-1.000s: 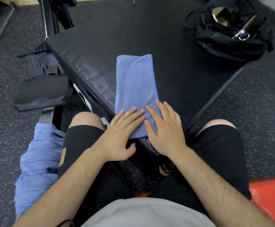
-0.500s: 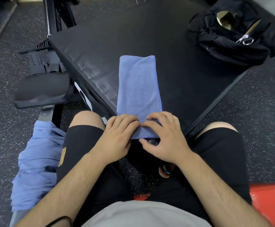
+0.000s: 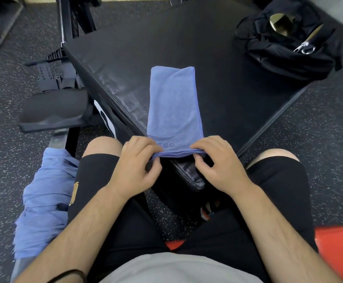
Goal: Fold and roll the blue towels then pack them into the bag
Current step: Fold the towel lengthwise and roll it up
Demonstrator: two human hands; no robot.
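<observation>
At the far left, a heap of loose blue towels hangs beside the person's left thigh, bunched and creased, partly over a black padded seat. Just right of it, the left forearm comes up from the lower edge of the view, with a dark band at the wrist, and angles toward the middle. The left hand is curled, knuckles up, fingers bent over the near left corner of the folded towel, and the thumb tucked under the cloth, so the hand pinches that corner.

The folded towel lies as a long narrow strip on the black worktop, running away from the person, its far end squared off and flat. Its near end overhangs the worktop's corner, lifted slightly into a thin layered edge between the two hands. Dark printed letters show near that end.

The right hand mirrors the left: fingers curved over the near right corner, thumb below, gripping the cloth. Its forearm runs down and to the right, out of view. Both wrists sit above the knees, with black shorts on either thigh.

Further right, at the worktop's far corner, a black bag rests well apart from the towel, its top open, a metal clip lying on it. A red surface shows at the lower right, over speckled dark floor.
</observation>
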